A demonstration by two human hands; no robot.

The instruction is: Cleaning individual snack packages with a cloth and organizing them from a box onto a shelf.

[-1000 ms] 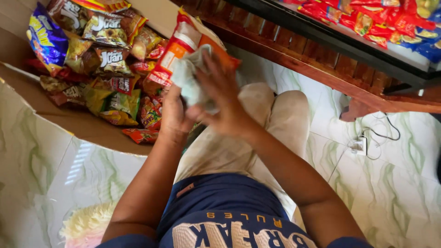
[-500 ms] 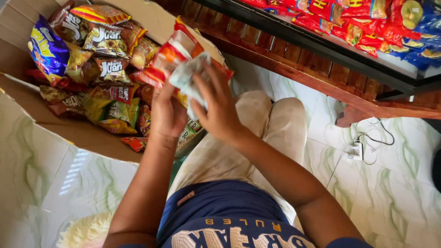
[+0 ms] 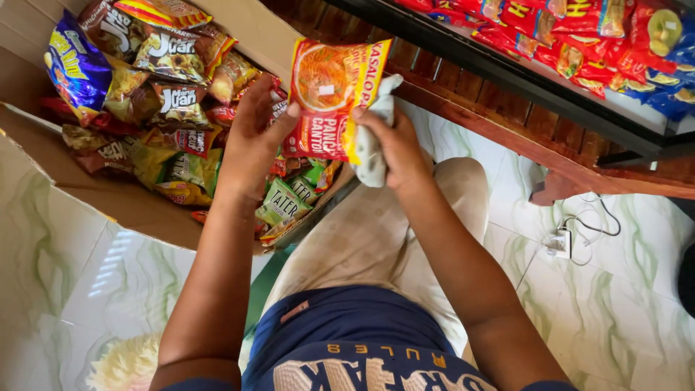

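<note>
Just above the middle of the frame both hands hold up a flat red and orange plastic noodle packet (image 3: 329, 98), its printed face turned to the camera. The left hand (image 3: 250, 137) is curled round the packet's left edge, thumb tip pressed on the front near the left side and fingers behind it. The right hand (image 3: 394, 148) pinches the packet's lower right edge with its fingers closed, and the same hand clutches a crumpled pale grey-white cloth (image 3: 373, 145) that bunches against the packet's right side and hangs below the palm.

Behind and to the left of the packet, in the upper left of the frame, an open brown cardboard box (image 3: 108, 199) sits on the pale marble-patterned tiled floor (image 3: 87, 268), piled with small foil snack bags (image 3: 163, 87) in brown, purple, green and red. The person's beige trouser legs (image 3: 376, 239) run down the centre. Along the upper right a dark wooden shelf unit (image 3: 507, 98) carries rows of red and blue snack packets (image 3: 594, 43). A white plug with dark cable (image 3: 561, 242) lies on the floor at the right
</note>
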